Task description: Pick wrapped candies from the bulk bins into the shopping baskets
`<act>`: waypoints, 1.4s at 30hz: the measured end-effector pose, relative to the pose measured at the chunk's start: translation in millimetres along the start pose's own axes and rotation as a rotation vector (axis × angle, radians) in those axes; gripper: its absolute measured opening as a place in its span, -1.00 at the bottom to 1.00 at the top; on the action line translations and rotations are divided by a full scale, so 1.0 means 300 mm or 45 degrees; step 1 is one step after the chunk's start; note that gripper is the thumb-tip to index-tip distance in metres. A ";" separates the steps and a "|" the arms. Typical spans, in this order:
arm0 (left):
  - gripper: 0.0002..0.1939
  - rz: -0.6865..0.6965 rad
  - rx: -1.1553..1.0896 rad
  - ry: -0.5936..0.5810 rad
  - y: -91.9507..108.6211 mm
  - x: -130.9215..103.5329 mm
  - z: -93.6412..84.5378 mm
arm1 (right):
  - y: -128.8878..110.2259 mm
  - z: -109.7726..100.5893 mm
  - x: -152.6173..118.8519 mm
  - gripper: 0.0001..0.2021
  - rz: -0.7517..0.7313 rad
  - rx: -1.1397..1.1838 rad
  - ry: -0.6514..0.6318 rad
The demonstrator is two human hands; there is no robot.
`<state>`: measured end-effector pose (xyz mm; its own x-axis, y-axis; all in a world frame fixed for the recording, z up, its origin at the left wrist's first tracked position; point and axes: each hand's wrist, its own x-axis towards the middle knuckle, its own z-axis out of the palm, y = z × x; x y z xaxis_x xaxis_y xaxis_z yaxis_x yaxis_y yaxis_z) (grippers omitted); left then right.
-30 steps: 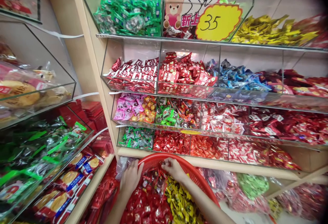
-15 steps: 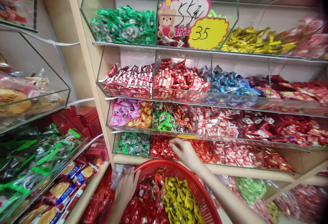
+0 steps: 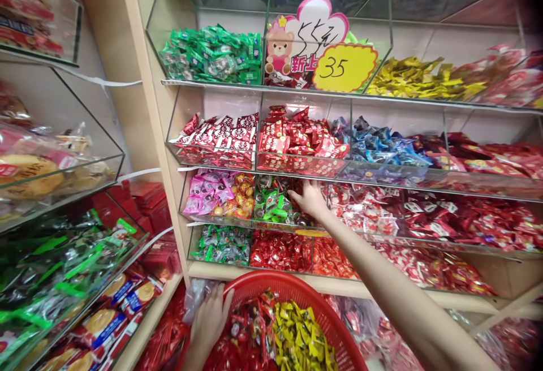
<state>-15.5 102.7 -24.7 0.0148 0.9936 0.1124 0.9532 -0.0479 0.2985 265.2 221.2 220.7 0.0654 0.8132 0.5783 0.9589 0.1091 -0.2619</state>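
A red plastic basket (image 3: 335, 314) stands low in front of me, holding red-wrapped candies (image 3: 250, 326) and yellow-wrapped candies (image 3: 301, 334). My left hand (image 3: 211, 315) grips its left rim, thumb toward the inside. Up in the third shelf row, my right hand (image 3: 311, 200) reaches into a clear bin, thumb spread from the fingers and nothing visible in it. Its fingertips are partly lost among dark red candies. Just left of the thumb lie green-wrapped candies (image 3: 274, 206); white-and-red candies (image 3: 360, 207) are on its right.
Glass-fronted shelves (image 3: 305, 96) rise ahead with sorted candy bins. A yellow price card (image 3: 345, 67) hangs on the upper row. At left, angled bins hold green-wrapped packets (image 3: 63, 269) and biscuit packs (image 3: 102, 323). Wooden uprights (image 3: 148, 105) divide the sections.
My right hand has risen from in front of the bottom row into the third-row bin, its arm stretched further forward. My left hand stays on the basket rim. The view has shifted slightly.
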 end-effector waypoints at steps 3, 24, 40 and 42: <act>-0.43 0.010 0.007 0.003 -0.006 0.003 0.005 | -0.005 0.013 0.040 -0.44 0.095 -0.008 -0.147; -0.45 0.023 -0.005 0.017 -0.005 0.000 0.003 | 0.029 0.026 0.074 -0.60 0.211 0.033 -0.245; -0.45 0.008 0.021 0.007 0.011 -0.004 -0.016 | 0.017 -0.033 -0.052 -0.68 -0.124 -0.183 -0.008; -0.46 0.015 0.027 0.024 0.013 -0.006 -0.016 | 0.022 -0.049 -0.077 -0.67 -0.158 -0.148 0.025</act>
<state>-13.4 100.4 -19.1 0.0205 0.9908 0.1335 0.9592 -0.0572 0.2769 274.0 194.8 217.0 -0.0509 0.7861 0.6159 0.9853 0.1400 -0.0974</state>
